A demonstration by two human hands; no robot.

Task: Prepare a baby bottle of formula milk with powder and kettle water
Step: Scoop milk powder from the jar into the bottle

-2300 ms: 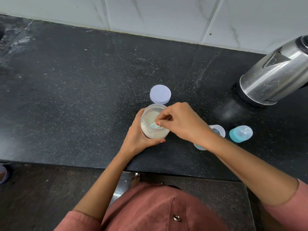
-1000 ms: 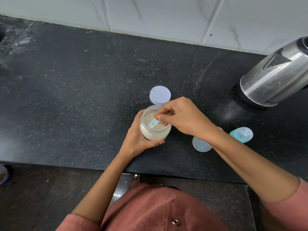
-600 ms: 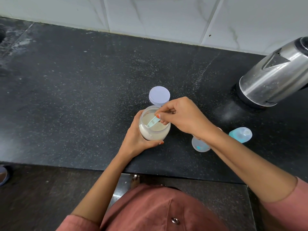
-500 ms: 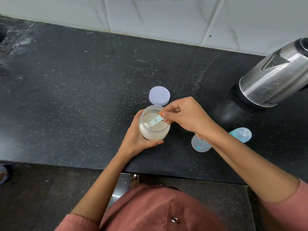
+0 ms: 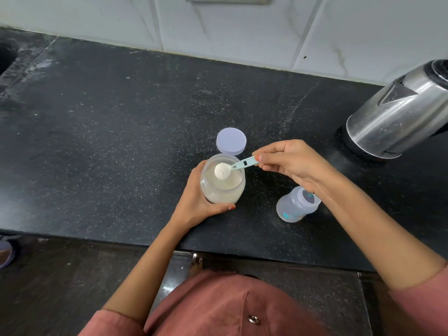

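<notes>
Your left hand (image 5: 194, 197) wraps the round, clear plastic jar (image 5: 222, 182) of pale powder on the speckled black counter (image 5: 109, 132). Your right hand (image 5: 288, 161) pinches a slim teal scoop (image 5: 232, 166), heaped, above its mouth. The translucent baby bottle (image 5: 294, 206) stands open just beside.

Setting: a domestic kitchen. A dark speckled stone countertop (image 5: 121, 132) fills most of the frame, backed along the top edge by a wall of pale marble-patterned tiles (image 5: 242, 32). A stainless-steel electric kettle (image 5: 397, 117) stands on its black base at the right edge. At the upper left edge, a dark recess (image 5: 6, 57) cuts into the counter; whether it is a sink cannot be confirmed. Dark flooring (image 5: 60, 275) shows below the counter's front edge.
</notes>
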